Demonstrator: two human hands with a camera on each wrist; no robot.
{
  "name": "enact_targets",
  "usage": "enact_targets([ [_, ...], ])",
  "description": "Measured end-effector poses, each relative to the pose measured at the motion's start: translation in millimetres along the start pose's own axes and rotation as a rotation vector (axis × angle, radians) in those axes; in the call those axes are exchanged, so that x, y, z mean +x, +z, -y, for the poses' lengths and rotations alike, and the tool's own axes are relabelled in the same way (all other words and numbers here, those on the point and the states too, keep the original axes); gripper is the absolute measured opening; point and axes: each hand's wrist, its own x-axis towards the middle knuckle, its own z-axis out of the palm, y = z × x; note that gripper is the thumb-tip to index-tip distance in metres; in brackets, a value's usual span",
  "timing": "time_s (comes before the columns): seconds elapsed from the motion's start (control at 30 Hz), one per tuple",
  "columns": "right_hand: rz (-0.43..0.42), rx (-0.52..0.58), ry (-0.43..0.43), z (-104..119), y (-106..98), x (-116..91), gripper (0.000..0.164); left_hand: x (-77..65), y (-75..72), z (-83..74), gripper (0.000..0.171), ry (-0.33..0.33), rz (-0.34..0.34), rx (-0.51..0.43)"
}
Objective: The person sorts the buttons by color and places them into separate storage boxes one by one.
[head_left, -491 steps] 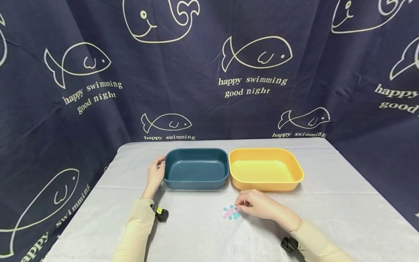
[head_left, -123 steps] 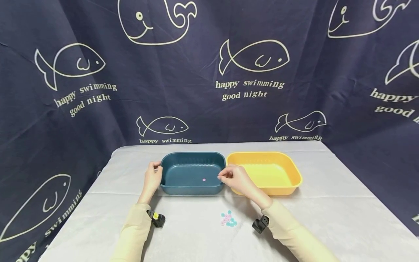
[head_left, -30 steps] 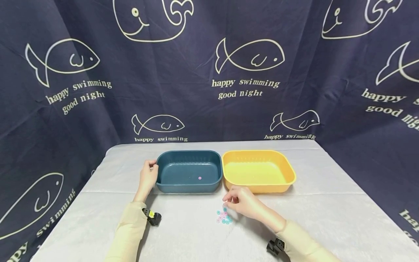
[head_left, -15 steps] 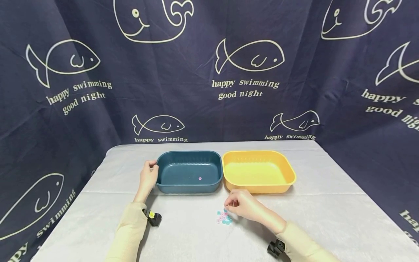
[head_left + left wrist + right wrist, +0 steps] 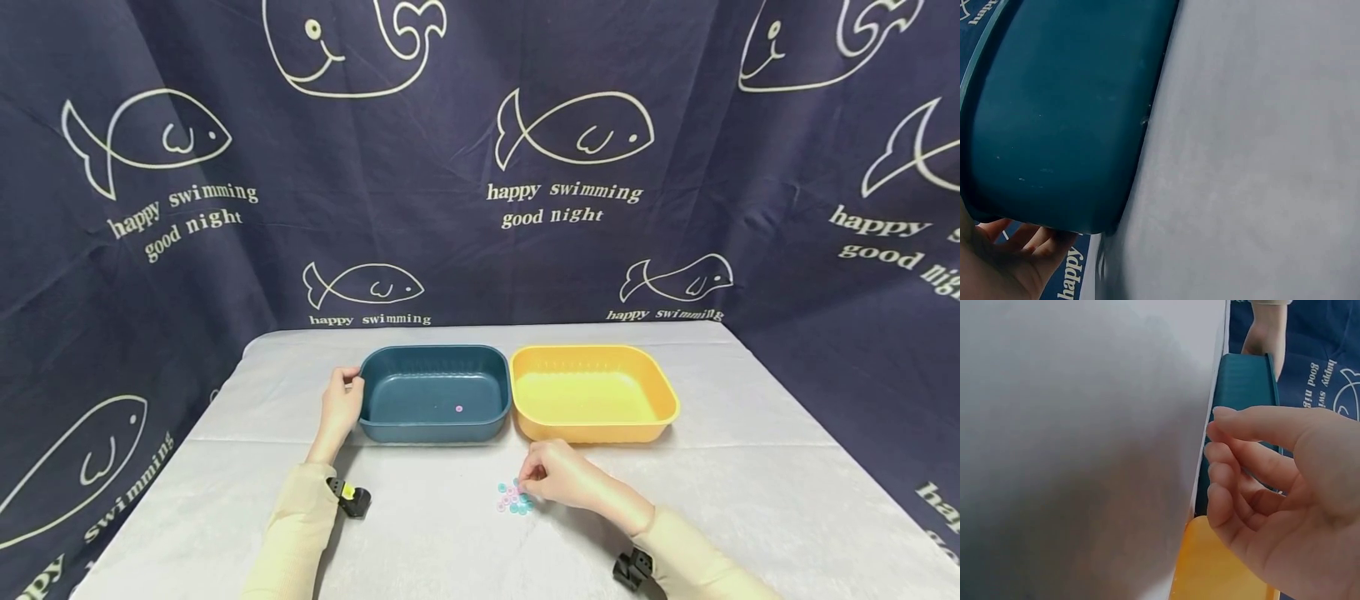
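Small pink and blue button-like discs (image 5: 513, 500) lie in a loose cluster on the table. My right hand (image 5: 562, 475) reaches down to the cluster's right side, thumb and index tips close together at a pink disc; whether they pinch it cannot be told. In the right wrist view, the fingers of this hand (image 5: 1272, 469) are curled, and no disc shows between the tips. My left hand (image 5: 342, 408) holds the left end of a dark teal basin (image 5: 435, 432), fingers bent against its outer wall (image 5: 1054, 212). One pink disc (image 5: 459, 408) lies inside that basin.
A yellow basin (image 5: 596, 432) stands right beside the teal one, their rims touching or nearly so. Both rest on a pale cloth-covered table (image 5: 435, 533). Behind it hangs a dark blue curtain (image 5: 465, 225) with white fish drawings.
A pink disc now lies in the teal basin, unlike 16 seconds ago. My right hand has come back from between the basins to the cluster, lowering slightly lately. My left hand stays on the basin.
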Motion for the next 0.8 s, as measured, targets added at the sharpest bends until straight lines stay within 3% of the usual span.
enact_targets([
  [0.3,0.014,-0.058,0.011,-0.7,1.9,1.5,0.008,0.6,0.0,-0.5,0.035,-0.001,-0.002,0.003],
  [0.8,0.027,-0.044,0.004,2.5,5.6,4.9,0.004,1.4,0.9,1.2,0.035,-0.012,0.005,-0.004],
])
